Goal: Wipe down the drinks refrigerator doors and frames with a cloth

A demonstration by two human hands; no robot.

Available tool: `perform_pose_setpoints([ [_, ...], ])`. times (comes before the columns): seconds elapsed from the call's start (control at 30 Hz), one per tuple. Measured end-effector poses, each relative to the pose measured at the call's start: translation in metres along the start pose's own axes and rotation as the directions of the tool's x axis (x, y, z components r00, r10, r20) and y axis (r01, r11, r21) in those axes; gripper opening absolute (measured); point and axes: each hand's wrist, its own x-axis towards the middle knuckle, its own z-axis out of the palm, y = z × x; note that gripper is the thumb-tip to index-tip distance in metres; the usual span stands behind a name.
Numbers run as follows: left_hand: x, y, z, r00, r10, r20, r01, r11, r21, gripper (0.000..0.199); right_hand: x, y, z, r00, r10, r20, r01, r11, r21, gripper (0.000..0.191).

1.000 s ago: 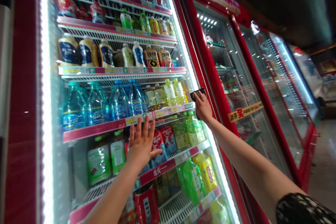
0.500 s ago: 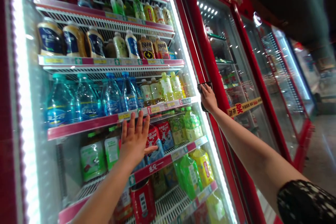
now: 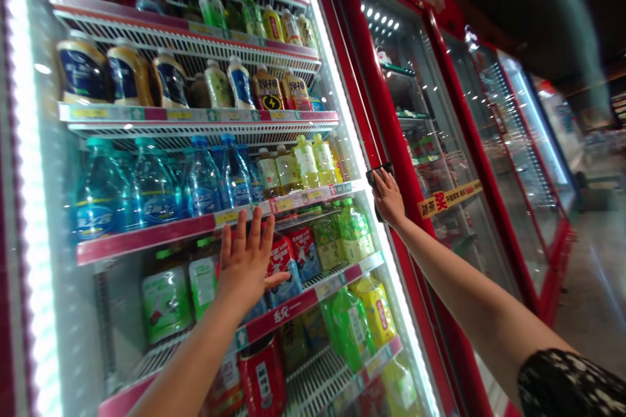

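My left hand (image 3: 247,257) is raised palm forward in front of the lit drinks fridge, its fingers stretched out and thumb apart. It seems to lie flat against the glass, with nothing in it. Behind it stand red drink packs (image 3: 282,264) and a shelf edge. My right hand (image 3: 388,197) presses a black cloth (image 3: 376,176) to the red frame (image 3: 346,71) at the fridge's right side. Dark edges of the cloth show above and beside the fingers; the palm side is hidden.
Shelves hold blue-capped water bottles (image 3: 200,176), dark-labelled bottles (image 3: 83,71), green drink bottles (image 3: 169,300) and a red pack (image 3: 263,374). To the right, more glass-door fridges (image 3: 405,98) recede, one with a yellow banner (image 3: 448,201). The floor (image 3: 589,273) shows at far right.
My right hand has slid slightly down along the frame with the black cloth. My left hand stays nearly in place. The view has shifted a little to the right.
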Motion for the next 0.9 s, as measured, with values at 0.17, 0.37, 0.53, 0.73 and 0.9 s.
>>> perform_pose_setpoints([
  [0.17,0.002,0.002,-0.004,0.999,-0.009,0.035,0.01,1.0,-0.018,0.124,-0.137,0.019,-0.017,0.993,-0.1,0.069,0.102,0.995,-0.021,0.062],
  [0.37,0.003,0.006,-0.01,0.995,-0.036,0.092,0.037,0.999,-0.003,0.128,-0.07,0.003,-0.005,1.0,0.004,0.027,-0.004,1.0,0.013,0.06],
  [0.53,0.004,0.008,-0.012,0.992,-0.054,0.118,0.054,0.999,0.003,0.131,-0.049,-0.04,-0.007,0.999,-0.028,0.046,0.027,0.999,0.029,0.055],
  [0.73,0.003,0.01,-0.015,0.986,-0.065,0.153,0.064,0.998,0.015,0.123,-0.087,-0.026,-0.025,0.994,-0.05,0.096,0.043,0.996,0.078,0.048],
  [0.9,0.002,0.01,-0.015,0.989,-0.059,0.135,0.057,0.998,0.014,0.123,-0.029,-0.088,-0.003,0.998,0.065,0.008,-0.066,0.996,0.052,0.052],
])
